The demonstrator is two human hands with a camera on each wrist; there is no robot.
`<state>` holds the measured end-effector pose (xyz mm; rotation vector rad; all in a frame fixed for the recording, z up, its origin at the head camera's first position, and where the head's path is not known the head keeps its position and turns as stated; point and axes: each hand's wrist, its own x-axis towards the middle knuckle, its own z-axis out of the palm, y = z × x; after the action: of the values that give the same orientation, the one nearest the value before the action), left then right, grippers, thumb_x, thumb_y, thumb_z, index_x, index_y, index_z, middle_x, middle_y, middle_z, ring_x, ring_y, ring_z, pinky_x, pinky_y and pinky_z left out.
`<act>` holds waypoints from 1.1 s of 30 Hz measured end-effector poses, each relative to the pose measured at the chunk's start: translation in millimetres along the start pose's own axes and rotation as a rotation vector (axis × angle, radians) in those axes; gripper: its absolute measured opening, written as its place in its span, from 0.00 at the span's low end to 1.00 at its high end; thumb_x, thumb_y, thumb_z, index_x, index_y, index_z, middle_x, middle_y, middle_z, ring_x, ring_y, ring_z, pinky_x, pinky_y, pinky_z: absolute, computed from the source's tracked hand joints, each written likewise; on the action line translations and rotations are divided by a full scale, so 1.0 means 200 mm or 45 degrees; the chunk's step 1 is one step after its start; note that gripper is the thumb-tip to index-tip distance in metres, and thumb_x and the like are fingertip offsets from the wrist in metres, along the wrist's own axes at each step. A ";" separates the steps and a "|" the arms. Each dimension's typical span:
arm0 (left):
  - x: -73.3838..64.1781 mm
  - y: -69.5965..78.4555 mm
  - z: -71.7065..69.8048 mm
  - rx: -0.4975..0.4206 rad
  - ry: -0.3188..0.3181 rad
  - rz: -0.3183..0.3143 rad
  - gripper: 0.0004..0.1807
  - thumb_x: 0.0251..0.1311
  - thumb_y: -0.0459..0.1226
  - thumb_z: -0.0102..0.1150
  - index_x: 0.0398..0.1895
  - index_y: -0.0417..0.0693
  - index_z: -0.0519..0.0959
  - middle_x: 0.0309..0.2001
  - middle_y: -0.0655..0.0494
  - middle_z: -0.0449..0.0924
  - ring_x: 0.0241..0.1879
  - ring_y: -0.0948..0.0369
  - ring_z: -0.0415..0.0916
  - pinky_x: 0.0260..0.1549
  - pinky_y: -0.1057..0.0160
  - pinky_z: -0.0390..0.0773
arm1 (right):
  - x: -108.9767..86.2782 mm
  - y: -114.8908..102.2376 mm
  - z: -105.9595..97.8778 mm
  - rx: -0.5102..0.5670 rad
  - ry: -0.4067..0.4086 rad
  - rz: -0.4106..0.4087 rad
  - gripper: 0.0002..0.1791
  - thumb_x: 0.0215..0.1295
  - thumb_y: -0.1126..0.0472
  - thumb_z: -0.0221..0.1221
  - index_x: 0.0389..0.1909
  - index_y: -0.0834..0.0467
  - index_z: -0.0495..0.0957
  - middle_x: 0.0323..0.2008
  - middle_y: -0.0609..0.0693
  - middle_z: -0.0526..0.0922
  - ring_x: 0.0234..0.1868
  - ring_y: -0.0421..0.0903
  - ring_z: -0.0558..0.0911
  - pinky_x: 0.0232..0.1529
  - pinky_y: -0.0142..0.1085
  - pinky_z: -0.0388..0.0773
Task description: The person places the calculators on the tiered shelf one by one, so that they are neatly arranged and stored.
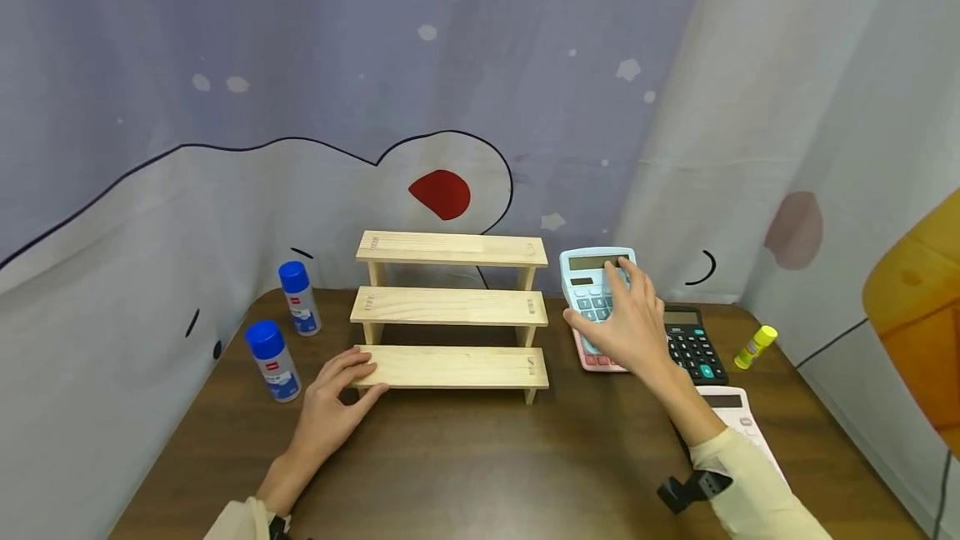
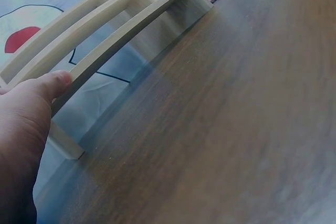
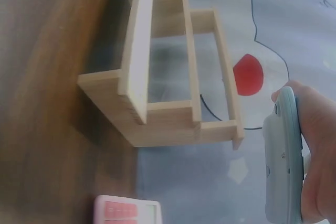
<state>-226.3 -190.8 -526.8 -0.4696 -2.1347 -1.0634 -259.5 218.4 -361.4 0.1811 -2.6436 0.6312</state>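
Note:
A three-step wooden display stand (image 1: 457, 367) stands on the brown table. My left hand (image 1: 330, 407) holds the left end of its lowest step, fingers on top and thumb at the front edge; the left wrist view shows the thumb (image 2: 59, 82) against that edge. To the right of the stand, my right hand (image 1: 630, 327) grips a light blue calculator (image 1: 588, 300) by its sides. In the right wrist view this calculator (image 3: 281, 156) is seen edge-on, raised off the table. Below it lies a pink calculator (image 1: 600, 362), partly covered in the head view.
Two spray cans with blue caps (image 1: 273, 361) stand left of the stand. A black calculator (image 1: 697, 344), a pale pink calculator (image 1: 738, 415) and a yellow glue stick (image 1: 756, 347) are at the right. A patterned curtain (image 1: 555, 107) hangs behind the table.

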 end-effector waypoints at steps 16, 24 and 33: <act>0.00 -0.01 0.00 0.004 -0.004 -0.005 0.20 0.42 0.33 0.81 0.43 0.42 0.87 0.51 0.46 0.84 0.60 0.45 0.75 0.66 0.82 0.58 | 0.26 -0.18 -0.01 -0.043 -0.025 -0.031 0.54 0.51 0.33 0.64 0.74 0.58 0.60 0.76 0.59 0.54 0.74 0.64 0.54 0.63 0.64 0.58; 0.00 -0.02 -0.03 0.014 -0.005 -0.025 0.21 0.42 0.33 0.81 0.43 0.42 0.87 0.52 0.47 0.83 0.61 0.46 0.75 0.67 0.82 0.58 | 0.37 -0.31 0.01 -0.127 -0.092 0.020 0.51 0.52 0.32 0.58 0.73 0.57 0.61 0.73 0.59 0.57 0.67 0.66 0.62 0.58 0.62 0.65; 0.00 -0.01 -0.02 -0.007 -0.015 -0.027 0.20 0.43 0.33 0.80 0.43 0.42 0.87 0.52 0.48 0.83 0.61 0.45 0.75 0.67 0.82 0.57 | 0.48 -0.39 0.04 -0.183 -0.129 0.065 0.52 0.51 0.29 0.57 0.71 0.56 0.63 0.74 0.61 0.57 0.65 0.68 0.64 0.59 0.63 0.65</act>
<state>-226.2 -194.6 -526.9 -0.4578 -2.1519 -1.0810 -332.9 142.4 -296.3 0.1066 -2.7863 0.4568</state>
